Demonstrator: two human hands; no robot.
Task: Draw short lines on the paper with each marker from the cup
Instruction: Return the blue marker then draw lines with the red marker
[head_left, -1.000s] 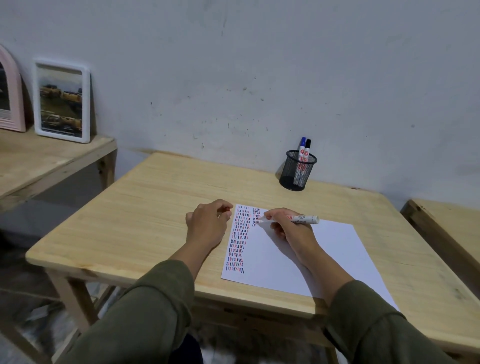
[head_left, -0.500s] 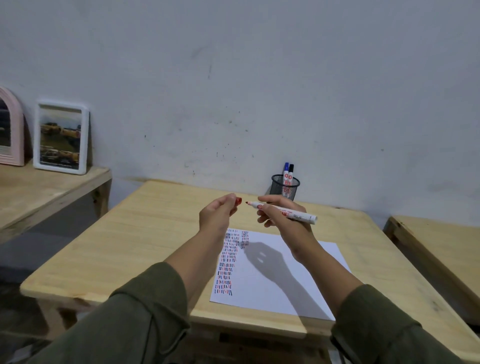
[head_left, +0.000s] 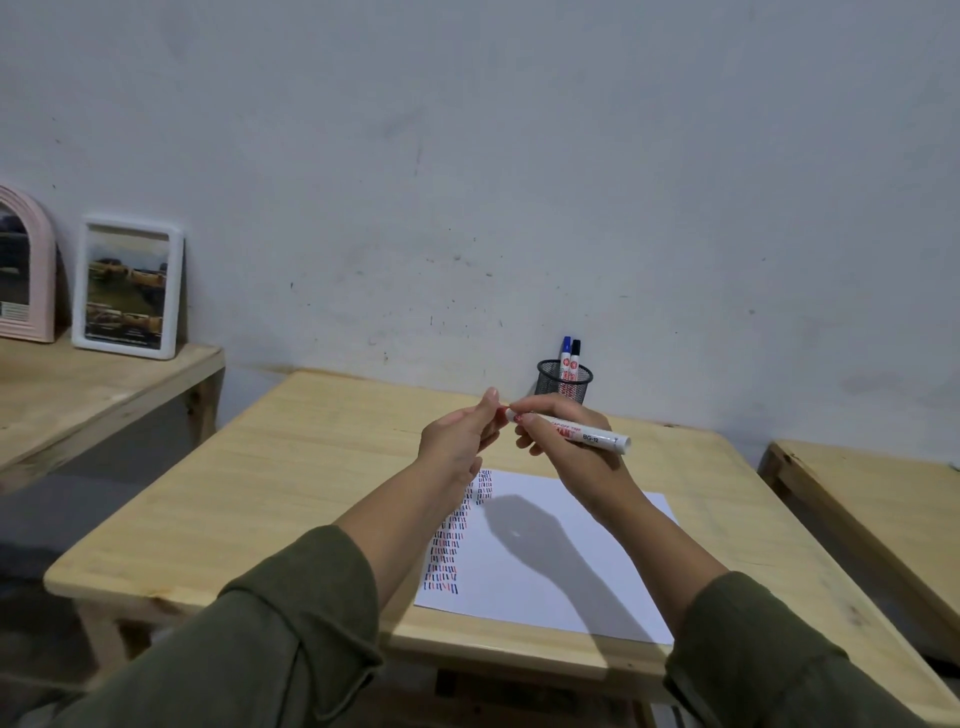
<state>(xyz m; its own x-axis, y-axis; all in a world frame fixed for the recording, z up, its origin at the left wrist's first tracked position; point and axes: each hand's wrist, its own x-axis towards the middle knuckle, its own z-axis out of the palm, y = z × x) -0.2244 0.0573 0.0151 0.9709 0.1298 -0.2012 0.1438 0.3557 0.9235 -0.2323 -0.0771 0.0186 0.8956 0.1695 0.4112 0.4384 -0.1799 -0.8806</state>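
My right hand (head_left: 566, 441) grips a white marker (head_left: 587, 434) held level above the table, its tip end pointing left. My left hand (head_left: 460, 439) pinches the red cap (head_left: 503, 413), which sits against the marker's tip end. Both hands hover over the white paper (head_left: 561, 561), whose left side carries columns of short red, blue and black lines (head_left: 457, 535). A black mesh cup (head_left: 564, 382) stands at the table's far edge with a blue marker (head_left: 565, 351) and a black marker (head_left: 575, 353) upright in it.
The paper lies on a light wooden table (head_left: 270, 493) against a grey wall. A lower wooden shelf at the left holds a white picture frame (head_left: 127, 288) and a pink arched frame (head_left: 26, 265). Another wooden table (head_left: 878, 509) edges in at the right.
My right hand lifted the marker off the paper and both hands rose. The left hand brought the red cap from a gap away up against the marker's tip.
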